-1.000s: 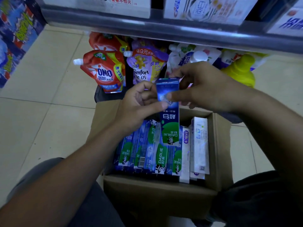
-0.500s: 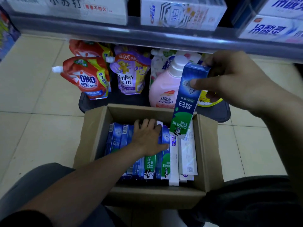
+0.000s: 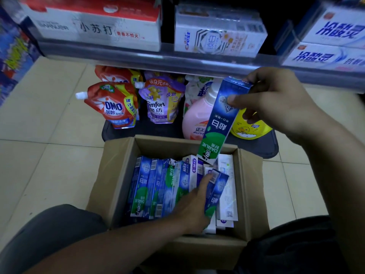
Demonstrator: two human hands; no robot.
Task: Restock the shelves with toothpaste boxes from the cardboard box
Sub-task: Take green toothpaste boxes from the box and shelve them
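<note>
**Over the carton, a toothpaste box in each hand**

Under your right hand (image 3: 276, 103), and reaching down past your left hand (image 3: 193, 206), sits the open cardboard box (image 3: 110, 175) on the tiled floor (image 3: 49, 135). Your right hand is raised above the carton's far edge. Its thumb and fingers pinch the top end of a blue and green Darlie box (image 3: 219, 123), which hangs tilted with its green end pointing down toward the carton's far right corner.

Your left hand is down inside the carton, fingers wrapped round a second blue box (image 3: 216, 192), whose far end is tipped up out of the pack. To the left of that hand, a row of blue toothpaste boxes (image 3: 154, 188) stands on edge, packed side by side. To its right lie white boxes (image 3: 227, 196), flat against the carton wall.

Just beyond your right hand runs the grey shelf edge (image 3: 158, 60), with white cartons of stock (image 3: 217, 36) on the shelf above it. Behind the Darlie box you are holding stand a pink bottle (image 3: 194, 119) and a yellow bottle (image 3: 248, 129). Further left of them are a purple Comfort pouch (image 3: 160, 103) and a red OMO pouch (image 3: 110, 105).
</note>
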